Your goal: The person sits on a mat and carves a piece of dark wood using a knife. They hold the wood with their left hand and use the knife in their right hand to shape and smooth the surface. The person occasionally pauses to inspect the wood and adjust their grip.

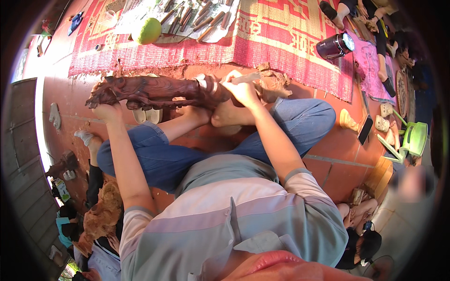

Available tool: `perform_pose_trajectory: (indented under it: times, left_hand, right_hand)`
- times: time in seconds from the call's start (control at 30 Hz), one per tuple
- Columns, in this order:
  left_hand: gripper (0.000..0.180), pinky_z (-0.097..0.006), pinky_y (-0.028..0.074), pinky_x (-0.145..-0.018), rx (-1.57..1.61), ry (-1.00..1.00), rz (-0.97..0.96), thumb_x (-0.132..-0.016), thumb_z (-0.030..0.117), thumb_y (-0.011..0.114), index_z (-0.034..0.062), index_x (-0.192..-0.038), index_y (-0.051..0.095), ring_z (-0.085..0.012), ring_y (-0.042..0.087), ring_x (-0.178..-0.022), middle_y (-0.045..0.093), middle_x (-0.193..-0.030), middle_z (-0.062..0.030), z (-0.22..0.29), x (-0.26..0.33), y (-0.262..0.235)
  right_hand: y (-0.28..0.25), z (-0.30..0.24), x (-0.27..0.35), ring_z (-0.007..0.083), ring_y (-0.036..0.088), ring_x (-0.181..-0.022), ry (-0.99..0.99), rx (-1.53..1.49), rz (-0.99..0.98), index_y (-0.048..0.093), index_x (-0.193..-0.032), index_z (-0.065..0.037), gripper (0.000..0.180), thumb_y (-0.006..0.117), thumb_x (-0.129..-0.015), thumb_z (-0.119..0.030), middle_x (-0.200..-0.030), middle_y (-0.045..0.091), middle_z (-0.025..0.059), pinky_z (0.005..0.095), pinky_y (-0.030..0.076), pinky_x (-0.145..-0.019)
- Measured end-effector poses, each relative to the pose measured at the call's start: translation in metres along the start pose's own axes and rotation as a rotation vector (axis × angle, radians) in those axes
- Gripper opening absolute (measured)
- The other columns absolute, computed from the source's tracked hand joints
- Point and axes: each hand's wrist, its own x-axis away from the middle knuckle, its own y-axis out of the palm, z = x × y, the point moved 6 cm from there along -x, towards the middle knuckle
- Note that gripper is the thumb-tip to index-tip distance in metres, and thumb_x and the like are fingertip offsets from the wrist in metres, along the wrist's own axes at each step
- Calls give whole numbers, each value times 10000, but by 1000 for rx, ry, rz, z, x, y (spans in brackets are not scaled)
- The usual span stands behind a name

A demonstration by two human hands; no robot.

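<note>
A long dark reddish-brown wood carving (154,88) lies crosswise in front of me above my bare feet, its surface cut in deep, knotty relief. My left hand (107,110) is closed round its left end from below; the carving hides most of the fingers. At the right end, my right hand (241,90) is closed on a pale flat strip (248,78), right against the wood. What the strip is made of does not show clearly. Part of my right fingers is hidden behind the hand.
A red patterned mat (276,51) lies ahead, bearing several carving tools (211,25), a green round fruit (148,31) and a dark tumbler (335,46). Rough wood (273,80) lies beyond my right hand. A green chair (413,138) stands at right. Other people sit on both sides.
</note>
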Motion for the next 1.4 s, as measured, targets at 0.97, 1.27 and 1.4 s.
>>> perform_pose_trajectory:
  times: [0.97,1.27,1.4]
  left_hand:
    - [244,-353,482,-810,35,-16,152,-856,204,395,31,-918,555,-246,580,-894,602,-934,-125,-2,6,2]
    - [253,-339,484,-772,102,-44,87,-860,216,413,19,-926,555,-251,579,-875,601,-926,-134,-2,5,4]
    - [246,-340,485,-769,67,-2,79,-856,210,418,17,-920,556,-253,579,-875,600,-924,-134,-1,10,8]
  right_hand:
    - [-7,18,-30,82,523,-626,159,-123,29,595,-753,-25,70,646,-705,-18,-640,568,15,221,425,-577]
    - [-3,38,-26,119,567,-613,198,-209,122,614,-747,-2,98,687,-704,-52,-674,605,45,249,453,-570]
    - [23,-4,-20,136,574,-642,60,31,-8,628,-765,-15,118,704,-701,-80,-687,607,56,269,450,-602]
